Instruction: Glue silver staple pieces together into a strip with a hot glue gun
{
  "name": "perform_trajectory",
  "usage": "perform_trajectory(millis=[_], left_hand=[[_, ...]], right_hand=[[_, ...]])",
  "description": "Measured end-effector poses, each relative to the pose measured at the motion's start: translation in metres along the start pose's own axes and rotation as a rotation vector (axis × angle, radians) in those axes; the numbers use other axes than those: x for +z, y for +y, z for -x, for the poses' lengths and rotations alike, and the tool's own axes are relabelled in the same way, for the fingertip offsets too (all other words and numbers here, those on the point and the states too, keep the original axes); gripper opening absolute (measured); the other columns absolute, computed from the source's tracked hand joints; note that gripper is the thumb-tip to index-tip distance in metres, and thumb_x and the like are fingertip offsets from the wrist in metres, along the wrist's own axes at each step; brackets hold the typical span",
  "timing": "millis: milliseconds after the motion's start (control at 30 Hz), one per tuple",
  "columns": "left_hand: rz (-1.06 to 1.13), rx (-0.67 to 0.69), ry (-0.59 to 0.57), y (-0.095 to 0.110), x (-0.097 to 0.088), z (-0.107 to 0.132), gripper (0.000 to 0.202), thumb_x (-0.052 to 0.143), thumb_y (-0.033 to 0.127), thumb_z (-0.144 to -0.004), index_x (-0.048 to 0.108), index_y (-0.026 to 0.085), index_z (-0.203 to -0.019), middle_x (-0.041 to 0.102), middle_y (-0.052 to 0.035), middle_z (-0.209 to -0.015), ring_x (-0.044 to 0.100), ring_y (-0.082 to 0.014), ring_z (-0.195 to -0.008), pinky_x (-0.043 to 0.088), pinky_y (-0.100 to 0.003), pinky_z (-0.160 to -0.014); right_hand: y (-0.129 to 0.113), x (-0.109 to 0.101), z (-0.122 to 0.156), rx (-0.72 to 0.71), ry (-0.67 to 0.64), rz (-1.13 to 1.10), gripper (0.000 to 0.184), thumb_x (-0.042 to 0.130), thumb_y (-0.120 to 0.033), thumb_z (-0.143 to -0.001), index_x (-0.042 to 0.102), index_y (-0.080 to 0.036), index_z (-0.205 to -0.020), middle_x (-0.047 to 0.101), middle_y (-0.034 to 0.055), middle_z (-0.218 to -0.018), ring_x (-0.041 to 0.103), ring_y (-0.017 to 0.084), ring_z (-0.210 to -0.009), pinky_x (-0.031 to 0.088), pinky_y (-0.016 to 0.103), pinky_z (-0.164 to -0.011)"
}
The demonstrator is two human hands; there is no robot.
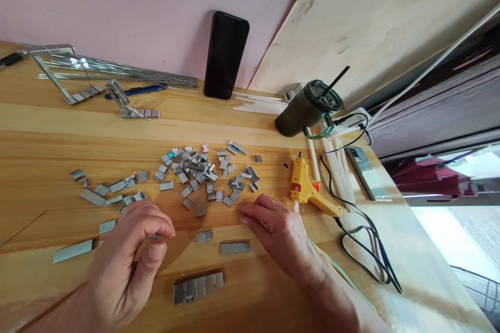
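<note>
My left hand (128,255) hovers low over the wooden table (47,135), fingers curled together and pinching a small staple piece (153,237). My right hand (275,229) rests palm down on the table, fingertips at the near edge of a scattered pile of small silver staple blocks (203,171); whether it holds anything is hidden. A short block (203,237) and a longer strip (234,247) lie between my hands. A joined row of blocks (198,286) lies closer to me.
A yellow glue gun (308,190) with a black cord (363,239) lies right of the pile. A dark lidded cup with a straw (308,109) lies tipped behind it. A black phone (225,55) leans on the pink wall. Metal rods (128,70), a blue pen (136,90) and glue sticks (260,103) sit at the back.
</note>
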State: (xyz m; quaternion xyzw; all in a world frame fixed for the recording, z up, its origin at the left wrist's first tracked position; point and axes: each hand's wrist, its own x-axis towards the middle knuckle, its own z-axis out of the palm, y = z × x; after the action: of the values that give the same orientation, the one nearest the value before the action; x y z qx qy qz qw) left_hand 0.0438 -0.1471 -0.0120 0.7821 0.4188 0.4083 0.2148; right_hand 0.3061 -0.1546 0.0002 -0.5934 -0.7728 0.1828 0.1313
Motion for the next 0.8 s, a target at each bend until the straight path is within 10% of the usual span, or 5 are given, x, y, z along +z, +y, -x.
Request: perform_trajectory(millis=[367, 600, 800], left_hand=[[0.005, 0.017, -0.021, 0.001, 0.001, -0.002, 0.028, 0.032, 0.039, -0.101, 0.052, 0.025, -0.087, 0.062, 0.0012, -0.074, 0.059, -0.0176, -0.075, 0.045, -0.032, -0.074], [0.044, -0.001, -0.024, 0.005, 0.003, -0.003, 0.028, 0.033, 0.037, -0.102, 0.052, 0.025, -0.086, 0.060, 0.0023, -0.072, 0.058, -0.0159, -0.070, 0.045, -0.030, -0.070], [0.069, -0.061, -0.042, 0.005, 0.006, 0.003, 0.031, 0.029, 0.042, -0.103, 0.050, 0.025, -0.088, 0.058, 0.0014, -0.074, 0.055, -0.0170, -0.075, 0.041, -0.032, -0.072]], right_hand=[[-0.021, -0.001, 0.005, 0.198, -0.081, -0.528, 0.012, 0.056, -0.017, -0.084, 0.061, -0.023, -0.094, 0.073, 0.0013, -0.086, 0.067, 0.017, -0.078, 0.050, 0.028, -0.070], [-0.027, 0.009, 0.006, 0.479, -0.199, -1.703, 0.030, 0.083, -0.040, -0.070, 0.065, -0.019, -0.082, 0.062, -0.0033, -0.059, 0.047, 0.007, -0.047, 0.033, 0.017, -0.044], [-0.037, 0.009, 0.010, 0.579, -0.339, -2.035, 0.024, 0.086, -0.031, -0.067, 0.071, -0.019, -0.082, 0.048, -0.0070, -0.053, 0.033, 0.003, -0.041, 0.021, 0.016, -0.039]])
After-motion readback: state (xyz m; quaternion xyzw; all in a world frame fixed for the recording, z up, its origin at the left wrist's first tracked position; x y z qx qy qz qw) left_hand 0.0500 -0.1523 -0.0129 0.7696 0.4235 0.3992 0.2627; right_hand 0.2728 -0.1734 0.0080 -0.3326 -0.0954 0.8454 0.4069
